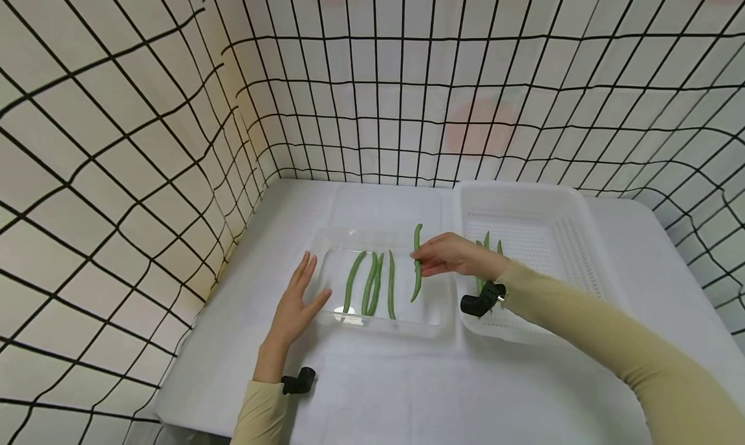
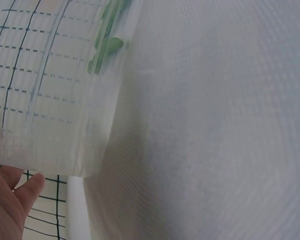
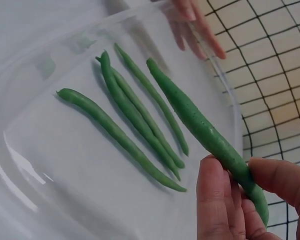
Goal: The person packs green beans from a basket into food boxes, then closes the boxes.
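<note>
Between thumb and fingers my right hand (image 1: 451, 254) pinches a green bean (image 3: 205, 127), held above the right part of a clear plastic tray (image 1: 436, 330). Several green beans (image 3: 120, 135) lie lengthwise in that tray, two of them touching side by side. My left hand (image 1: 295, 309) is at the tray's left edge with fingers extended and thumb spread. In the left wrist view the thumb and part of the fingers show beside the tray's clear wall (image 2: 55, 135); whether they touch it I cannot tell.
To the right stands a white perforated basket (image 1: 582, 238) with a few green beans (image 1: 487, 241) inside, partly hidden by my right wrist. A white cloth (image 1: 384, 380) covers the table. Black wire mesh (image 1: 372, 83) surrounds the back and sides.
</note>
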A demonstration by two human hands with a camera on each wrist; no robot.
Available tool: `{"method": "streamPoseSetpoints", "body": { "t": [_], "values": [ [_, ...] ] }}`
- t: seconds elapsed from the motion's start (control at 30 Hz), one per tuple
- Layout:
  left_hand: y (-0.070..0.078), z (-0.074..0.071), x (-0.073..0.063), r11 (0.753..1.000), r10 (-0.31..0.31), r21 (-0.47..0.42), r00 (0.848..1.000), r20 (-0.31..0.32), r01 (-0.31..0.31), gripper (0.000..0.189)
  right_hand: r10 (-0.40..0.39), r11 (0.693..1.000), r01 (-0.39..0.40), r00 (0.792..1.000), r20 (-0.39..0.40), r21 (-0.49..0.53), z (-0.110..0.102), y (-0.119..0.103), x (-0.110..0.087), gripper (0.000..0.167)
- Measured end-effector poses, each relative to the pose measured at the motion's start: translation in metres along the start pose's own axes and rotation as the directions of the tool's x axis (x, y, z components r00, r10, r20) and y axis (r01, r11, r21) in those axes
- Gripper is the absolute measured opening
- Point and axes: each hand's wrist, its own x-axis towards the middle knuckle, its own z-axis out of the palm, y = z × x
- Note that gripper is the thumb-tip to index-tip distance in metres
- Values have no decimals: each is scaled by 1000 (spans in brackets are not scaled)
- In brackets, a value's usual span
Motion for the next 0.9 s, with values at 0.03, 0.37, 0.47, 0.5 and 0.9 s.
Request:
{"method": "streamPoseSetpoints", "body": {
  "t": [0.03, 0.37, 0.47, 0.5, 0.9],
  "values": [
    [0, 0, 0, 1000, 0, -1, 1000, -1, 0, 74, 3, 1000, -3, 1000, 6, -10, 3, 1, 2, 23],
    [-1, 3, 0, 1000, -1, -4, 1000, -8, 0, 75, 87, 992, -89, 996, -25, -91, 26, 11, 21, 20],
    [-1, 3, -1, 1000, 5, 0, 1000, -7, -5, 75, 104, 989, -107, 994, -30, -106, 29, 16, 23, 17],
    [-1, 3, 0, 1000, 6, 2, 1000, -7, -6, 75, 109, 988, -112, 994, -30, -111, 30, 17, 23, 16],
    [-1, 3, 0, 1000, -3, 5, 1000, -20, 3, 75, 125, 974, -125, 992, -12, -189, 35, 30, 28, 18]
  ]
}}
